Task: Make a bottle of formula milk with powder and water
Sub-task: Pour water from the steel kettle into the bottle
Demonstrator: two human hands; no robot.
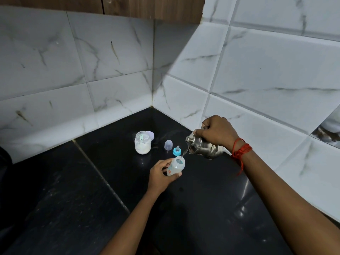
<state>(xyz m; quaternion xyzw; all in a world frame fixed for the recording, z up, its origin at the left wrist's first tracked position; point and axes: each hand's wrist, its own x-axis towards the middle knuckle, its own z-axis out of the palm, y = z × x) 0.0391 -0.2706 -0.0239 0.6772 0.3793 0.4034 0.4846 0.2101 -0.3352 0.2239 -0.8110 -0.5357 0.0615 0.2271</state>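
Head view: the left hand [161, 173] grasps the open bottle [175, 166], angling its mouth toward the spout, likely to catch the water. Just beyond it, the right hand [217, 133] clutches the tipped steel kettle [206, 148]. The powder jar [143, 143] stands on the tabletop [114, 181] beyond the left hand.

The counter [55, 199] is glossy black with faint pale flecks. The wall tiles [119, 52] are white, veined in grey and brownish streaks like marble, below a strip of dark brown wood panel [147, 8]. The jar [147, 141] is clear, showing white powder [142, 149], a pale green scoop [141, 137] inside and a lilac lid [151, 135] behind. The dome cap [168, 145] is clear with a bluish tint; the teat ring [176, 152] is bright turquoise. The feeding bottle [175, 167] is milky translucent with an orange and blue print. The steel jug [204, 147] is shiny silver. Red thread [240, 151] circles the right wrist.
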